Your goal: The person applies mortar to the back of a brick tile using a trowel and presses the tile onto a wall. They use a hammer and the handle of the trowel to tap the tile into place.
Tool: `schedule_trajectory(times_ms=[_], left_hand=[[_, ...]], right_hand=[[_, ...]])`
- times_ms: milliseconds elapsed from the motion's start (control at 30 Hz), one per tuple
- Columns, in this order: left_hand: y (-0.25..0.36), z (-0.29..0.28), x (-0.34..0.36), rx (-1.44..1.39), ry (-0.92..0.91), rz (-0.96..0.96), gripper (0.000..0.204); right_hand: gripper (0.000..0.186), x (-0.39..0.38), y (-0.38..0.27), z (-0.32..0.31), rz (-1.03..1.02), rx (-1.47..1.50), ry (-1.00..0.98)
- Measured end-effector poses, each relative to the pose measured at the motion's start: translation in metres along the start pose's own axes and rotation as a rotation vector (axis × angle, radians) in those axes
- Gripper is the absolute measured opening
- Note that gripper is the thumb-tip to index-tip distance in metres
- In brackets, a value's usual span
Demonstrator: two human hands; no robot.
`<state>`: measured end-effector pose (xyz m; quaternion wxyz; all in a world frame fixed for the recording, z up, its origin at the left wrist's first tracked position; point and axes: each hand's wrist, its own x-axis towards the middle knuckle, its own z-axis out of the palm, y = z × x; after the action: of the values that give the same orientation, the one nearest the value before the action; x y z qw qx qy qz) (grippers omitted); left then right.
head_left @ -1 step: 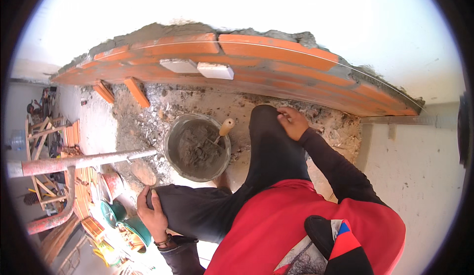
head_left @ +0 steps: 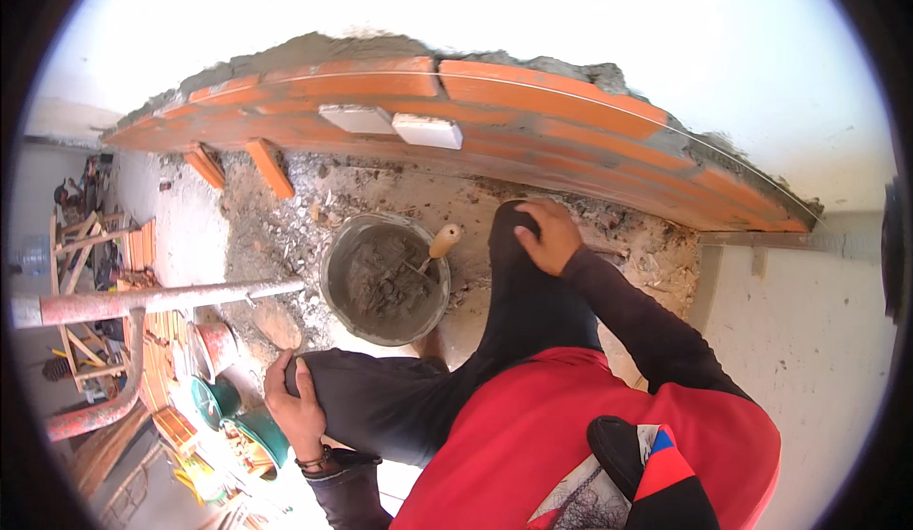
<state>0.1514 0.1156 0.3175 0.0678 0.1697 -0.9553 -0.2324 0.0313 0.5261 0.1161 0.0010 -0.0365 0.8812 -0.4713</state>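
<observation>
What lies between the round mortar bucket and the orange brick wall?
In the head view, only rubble-strewn ground with mortar crumbs lies between the round grey mortar bucket and the orange brick wall.

The trowel (head_left: 430,254) in the bucket (head_left: 335,273) shows only its wooden handle; the blade is sunk in grey mortar. The left hand (head_left: 297,406) rests on a knee, its wrist half lost under a dark sleeve. The right hand (head_left: 547,235) covers the other knee, fingertips hidden. Clutter below the scaffold pipe (head_left: 152,300) is too small to identify, and the far end of the brick wall (head_left: 571,121) bends away at the rim.
</observation>
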Motion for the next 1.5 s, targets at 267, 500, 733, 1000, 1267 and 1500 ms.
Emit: schedule_trajectory(times_ms=[267,500,733,1000,1267,1500], left_hand=[[0.002,0.001,-0.009,0.046,0.069,0.038,0.033],[0.015,0.002,-0.019,-0.003,0.051,0.006,0.034],[0.006,0.003,-0.022,-0.049,0.002,0.041,0.035],[0.004,0.036,-0.003,-0.163,-0.192,0.187,0.047],[0.010,0.061,-0.017,-0.256,-0.238,0.373,0.054],[0.028,0.059,-0.034,-0.185,-0.225,0.375,0.051]], right_hand=[[0.041,0.104,-0.122,0.085,-0.201,-0.209,-0.573],[0.034,0.148,-0.170,0.107,-0.311,-0.449,-0.861],[0.014,0.124,-0.154,0.151,-0.844,-0.981,-1.118],[0.018,0.128,-0.132,0.068,-0.490,-0.762,-1.346],[0.019,-0.023,0.050,0.067,-0.389,-0.409,-0.744],[0.019,-0.050,0.093,0.030,-0.437,-0.542,-0.519]])
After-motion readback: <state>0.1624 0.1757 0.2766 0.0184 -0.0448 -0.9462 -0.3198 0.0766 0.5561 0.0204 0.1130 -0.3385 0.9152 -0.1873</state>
